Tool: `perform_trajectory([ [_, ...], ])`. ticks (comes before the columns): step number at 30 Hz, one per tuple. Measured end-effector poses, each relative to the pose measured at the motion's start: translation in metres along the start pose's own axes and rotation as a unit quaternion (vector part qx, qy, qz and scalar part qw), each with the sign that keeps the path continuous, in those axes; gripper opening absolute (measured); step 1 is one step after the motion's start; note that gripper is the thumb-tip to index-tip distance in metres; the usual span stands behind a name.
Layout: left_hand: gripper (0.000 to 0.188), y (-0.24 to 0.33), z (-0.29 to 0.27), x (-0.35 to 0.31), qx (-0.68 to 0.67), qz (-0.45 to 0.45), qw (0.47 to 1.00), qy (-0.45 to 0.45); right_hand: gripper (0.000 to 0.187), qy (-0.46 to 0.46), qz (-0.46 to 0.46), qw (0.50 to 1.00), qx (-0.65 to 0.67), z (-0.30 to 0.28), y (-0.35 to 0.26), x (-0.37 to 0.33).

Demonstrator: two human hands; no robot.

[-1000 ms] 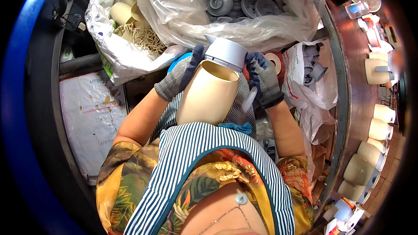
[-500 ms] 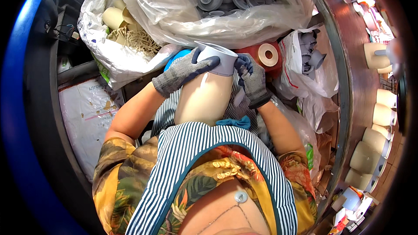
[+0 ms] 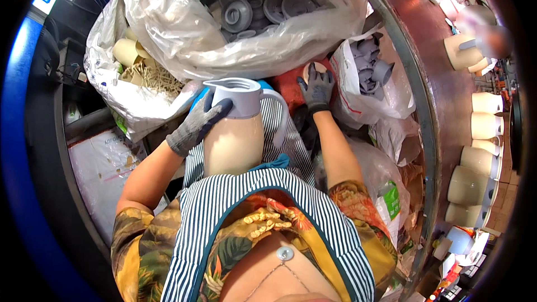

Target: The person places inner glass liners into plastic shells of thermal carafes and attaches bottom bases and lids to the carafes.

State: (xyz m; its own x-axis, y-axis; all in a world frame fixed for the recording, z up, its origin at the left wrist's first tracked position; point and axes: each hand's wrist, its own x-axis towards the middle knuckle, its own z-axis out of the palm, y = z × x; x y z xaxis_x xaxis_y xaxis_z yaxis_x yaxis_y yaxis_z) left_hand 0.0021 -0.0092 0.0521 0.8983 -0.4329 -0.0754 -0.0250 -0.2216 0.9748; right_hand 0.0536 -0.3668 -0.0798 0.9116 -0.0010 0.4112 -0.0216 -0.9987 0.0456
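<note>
A cream vacuum jug (image 3: 235, 142) with a pale grey collar, spout and handle stands upright in my lap, its open top facing up. My left hand (image 3: 200, 120), in a grey and dark blue work glove, clasps the jug's left side, with the thumb across the collar. My right hand (image 3: 316, 90), gloved alike, reaches ahead to a cream ring-shaped piece (image 3: 307, 71) resting on something red (image 3: 288, 85). The right fingers curl over this ring and cover much of it.
A large clear plastic bag (image 3: 184, 39) ahead holds grey round lids (image 3: 237, 14). White sacks flank it, with cream parts (image 3: 126, 53) at left and grey collar pieces (image 3: 369, 70) at right. Beyond a metal edge (image 3: 422, 112), several cream jugs (image 3: 467, 184) line the right side.
My right hand has left the jug's collar and moved forward right onto the cream ring. The jug has turned, its spout now leftward and its handle on the right. My left hand still holds it.
</note>
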Motion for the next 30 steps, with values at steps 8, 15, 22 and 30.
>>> perform_trajectory([
  [8, 0.086, 0.058, 0.032, 0.108, -0.147, 0.098, 0.984, 0.023, 0.039, 0.076, 0.271, 0.854, 0.439, -0.093, 0.027, -0.068],
  [15, 0.103, 0.002, 0.115, 0.191, 0.099, 0.322, 0.941, 0.003, 0.05, 0.219, 0.076, 0.891, 0.39, -0.223, 0.038, -0.008],
  [22, 0.107, 0.005, 0.111, 0.193, 0.151, 0.303, 0.941, -0.004, 0.042, 0.212, -0.153, 0.962, 0.083, -0.182, -0.011, 0.094],
  [30, 0.059, 0.096, 0.035, 0.222, 0.127, 0.245, 0.956, -0.102, 0.035, 0.289, -0.005, 0.931, 0.224, -0.204, 0.025, 0.047],
])
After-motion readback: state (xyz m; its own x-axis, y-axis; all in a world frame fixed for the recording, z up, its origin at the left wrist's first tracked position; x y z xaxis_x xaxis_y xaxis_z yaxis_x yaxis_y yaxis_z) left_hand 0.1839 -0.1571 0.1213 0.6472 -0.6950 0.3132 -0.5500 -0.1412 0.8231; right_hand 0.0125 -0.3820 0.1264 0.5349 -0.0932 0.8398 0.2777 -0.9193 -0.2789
